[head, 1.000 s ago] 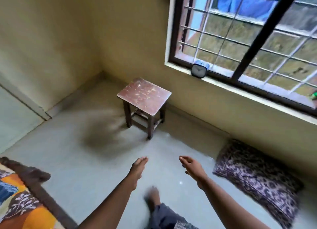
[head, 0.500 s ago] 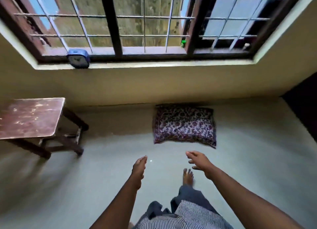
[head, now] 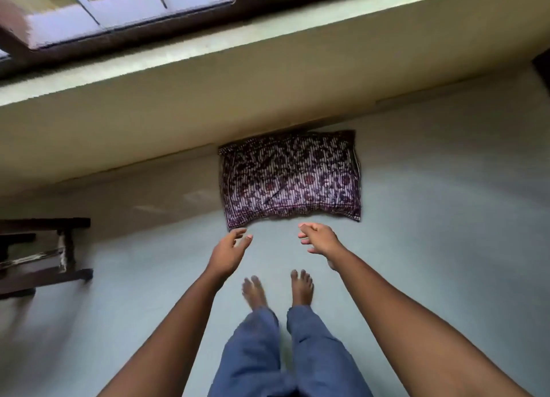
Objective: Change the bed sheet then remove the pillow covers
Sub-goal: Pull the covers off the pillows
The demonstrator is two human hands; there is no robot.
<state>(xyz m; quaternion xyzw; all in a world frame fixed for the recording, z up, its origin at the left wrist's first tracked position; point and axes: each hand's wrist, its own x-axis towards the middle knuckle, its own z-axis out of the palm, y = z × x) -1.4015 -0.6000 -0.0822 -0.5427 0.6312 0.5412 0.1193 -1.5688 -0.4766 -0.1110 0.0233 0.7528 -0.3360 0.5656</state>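
A: What has changed?
B: The view has swung. On the floor [head: 446,248], the pillow [head: 290,178] now lies mid-frame against the wall, closer.
A: And the hands?
B: The left hand [head: 229,249] and right hand [head: 320,239], both loosely open and empty, reach just short of its near edge. It looks like a pickup, to strip its cover.

A home bedroom: patterned pillow [head: 290,178] on bare floor [head: 446,218] beneath a barred window [head: 134,12].

Just one view — the head camera, up high, pointing steeply down past the left hand [head: 229,249] and right hand [head: 320,238] to the floor [head: 446,233]. It faces the wall [head: 208,111] under the window [head: 134,12] — frame tilted, wide-angle, pillow [head: 290,176] close to centre.
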